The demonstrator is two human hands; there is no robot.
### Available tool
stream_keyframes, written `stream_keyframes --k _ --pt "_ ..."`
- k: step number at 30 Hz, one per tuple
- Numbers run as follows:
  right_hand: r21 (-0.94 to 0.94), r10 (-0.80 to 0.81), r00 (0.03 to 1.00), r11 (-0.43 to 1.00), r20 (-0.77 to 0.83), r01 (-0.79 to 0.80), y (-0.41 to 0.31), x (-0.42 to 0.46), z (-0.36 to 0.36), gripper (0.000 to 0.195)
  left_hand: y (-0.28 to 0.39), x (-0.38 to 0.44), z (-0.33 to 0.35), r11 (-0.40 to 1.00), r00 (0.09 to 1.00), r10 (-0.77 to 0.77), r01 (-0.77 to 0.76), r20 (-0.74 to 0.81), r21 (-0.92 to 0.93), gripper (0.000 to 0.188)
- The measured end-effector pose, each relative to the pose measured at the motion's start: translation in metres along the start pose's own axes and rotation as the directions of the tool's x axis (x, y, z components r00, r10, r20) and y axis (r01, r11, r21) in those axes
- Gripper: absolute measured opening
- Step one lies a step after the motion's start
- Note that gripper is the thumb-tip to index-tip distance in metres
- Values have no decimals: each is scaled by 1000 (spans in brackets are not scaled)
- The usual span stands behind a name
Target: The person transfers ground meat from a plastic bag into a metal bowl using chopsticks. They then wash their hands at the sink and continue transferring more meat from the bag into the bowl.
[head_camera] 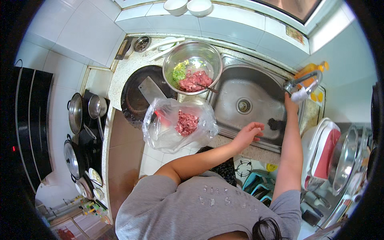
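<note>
My left hand (pixel 250 133) hangs over the near part of the stainless steel sink (pixel 231 102), fingers apart and holding nothing. My right hand (pixel 291 100) is at the base of the chrome faucet (pixel 289 87); its fingers are partly hidden, so its grip cannot be made out. A steel mixing bowl (pixel 217 64) left of the sink holds raw minced meat (pixel 196 80), chopped green onion (pixel 179 73) and a dark utensil (pixel 207 87). Nearer me, a clear plastic bag (pixel 153 135) lies open around more minced meat (pixel 186 123). A cleaver (pixel 151 90) lies over a dark round pan (pixel 132 99).
Two white bowls (pixel 199 7) stand on the window ledge. An orange bottle (pixel 307 73) is behind the faucet. A dark clump (pixel 275 124) lies in the sink. Lidded pans (pixel 72 159) stand at the left; a red-and-white plastic item (pixel 327 150) stands at the right.
</note>
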State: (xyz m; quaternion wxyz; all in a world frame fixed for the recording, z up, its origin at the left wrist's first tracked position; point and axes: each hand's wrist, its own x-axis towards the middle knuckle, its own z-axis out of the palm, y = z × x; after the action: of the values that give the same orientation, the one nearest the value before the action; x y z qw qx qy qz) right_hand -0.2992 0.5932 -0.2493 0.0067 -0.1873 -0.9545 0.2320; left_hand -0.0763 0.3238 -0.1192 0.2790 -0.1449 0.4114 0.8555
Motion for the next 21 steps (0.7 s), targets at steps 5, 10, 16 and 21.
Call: stream_keyframes --k 5,10,16,21 --pt "-381 -428 896 853 -119 357 -2 -4 10 25 4 34 5 1000 997 16 -17 -76 -17 30" --pt "-464 -497 830 815 -252 347 -9 -19 15 22 8 100 33 986 992 101 -111 -80 -122 27" --pt "536 -48 990 843 136 -33 -20 -56 6 37 24 162 71 987 959 136 -154 -247 -53 26" --pt "725 -140 732 -107 667 -680 -52 -105 -7 31 -41 229 41 755 836 475 -227 -275 615 31"
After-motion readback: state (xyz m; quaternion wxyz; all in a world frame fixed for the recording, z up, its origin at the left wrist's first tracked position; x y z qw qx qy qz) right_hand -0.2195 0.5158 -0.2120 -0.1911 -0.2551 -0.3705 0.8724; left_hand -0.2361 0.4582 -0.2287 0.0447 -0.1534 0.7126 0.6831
